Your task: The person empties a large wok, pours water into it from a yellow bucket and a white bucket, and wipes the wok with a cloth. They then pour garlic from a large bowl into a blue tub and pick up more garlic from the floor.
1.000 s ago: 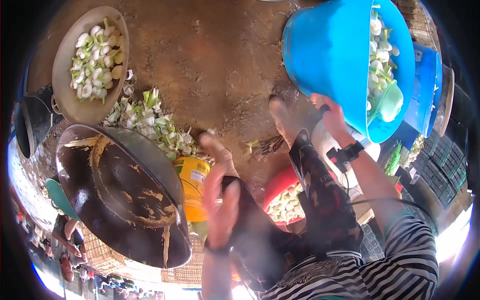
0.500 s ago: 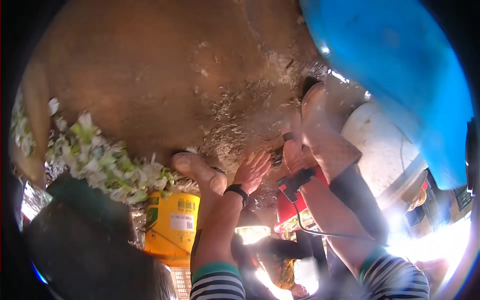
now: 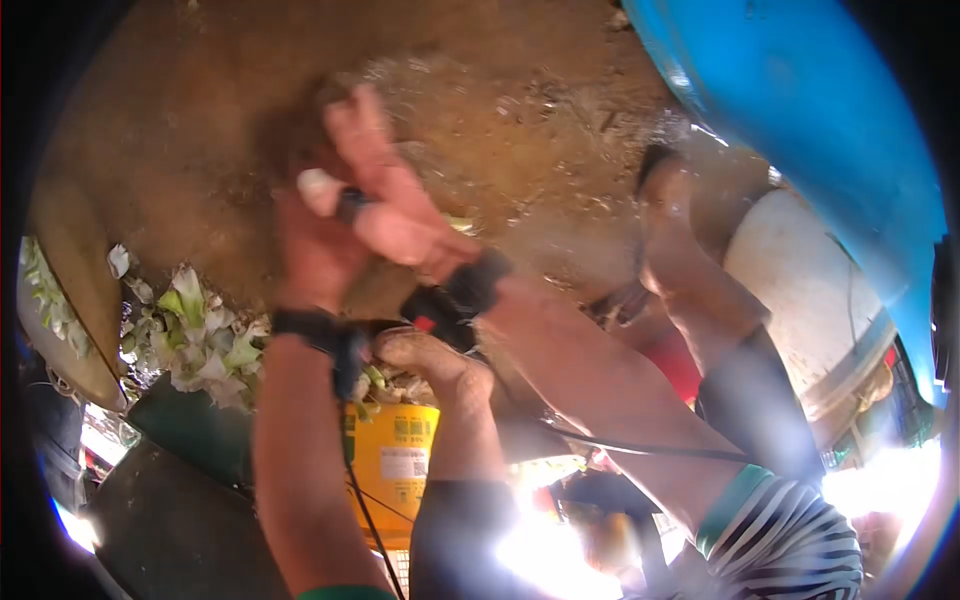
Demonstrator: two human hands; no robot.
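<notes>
My left hand [image 3: 322,250] is smeared by motion over the wet brown ground, its fingers dark and hard to make out. My right hand [image 3: 385,185] reaches across and overlaps it, fingers stretched out and thumb apart; I see nothing held in it. A black band [image 3: 352,204] circles the right thumb, and the thumb's tip looks pale. Black straps with devices sit on both wrists, with a cable [image 3: 650,447] running along the right forearm. Cut leaf scraps [image 3: 195,335] lie in a heap below and left of the hands.
A yellow bucket [image 3: 405,460] stands beside my bare foot [image 3: 430,355]; my other foot [image 3: 668,190] is to the right. A large blue container [image 3: 810,120] and a white tub [image 3: 795,270] fill the right side. A tan basin [image 3: 75,290] with leaves is at left.
Both hands have swung left and away from me, the right crossing much farther over to meet the left. The left was spread open before. The view has shifted slightly.
</notes>
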